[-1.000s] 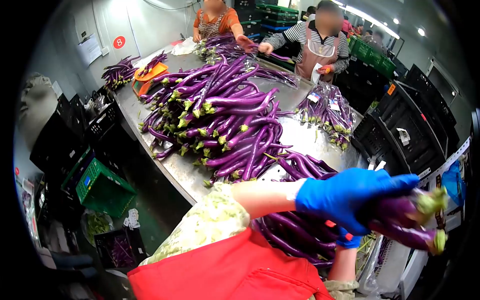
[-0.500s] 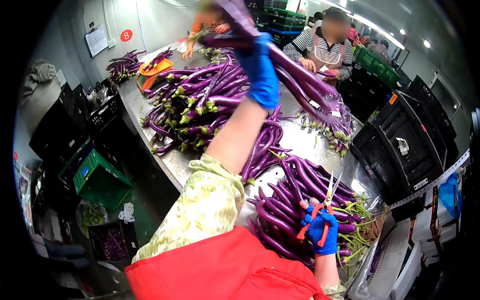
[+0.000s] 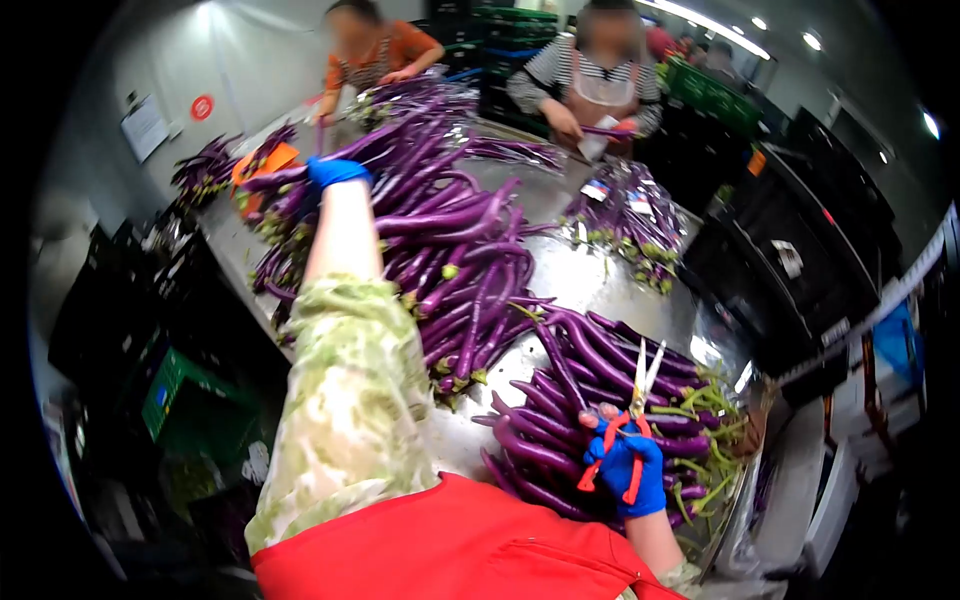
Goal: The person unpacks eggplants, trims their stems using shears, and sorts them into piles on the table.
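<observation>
Head cam: R hand [image 3: 632,468] w/ fingers clamped on red-handled metal scissors [image 3: 639,400]; L hand [image 3: 338,173], finger state unclear, at glossy curved eggplants [image 3: 435,219].

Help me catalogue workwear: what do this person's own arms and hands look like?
The left hand and right hand wear blue gloves; some right fingertips poke out. The left sleeve is pale, blotched green, ending short of the glove. The right sleeve barely shows.

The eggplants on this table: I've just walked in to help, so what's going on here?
One person's blue-gloved left hand is on the large eggplant pile; whether it grips any is unclear. The right hand holds red-handled scissors, blades apart, over the nearer eggplants. Across the table, a person in striped sleeves holds an eggplant; another, in orange, stands beside more.
</observation>
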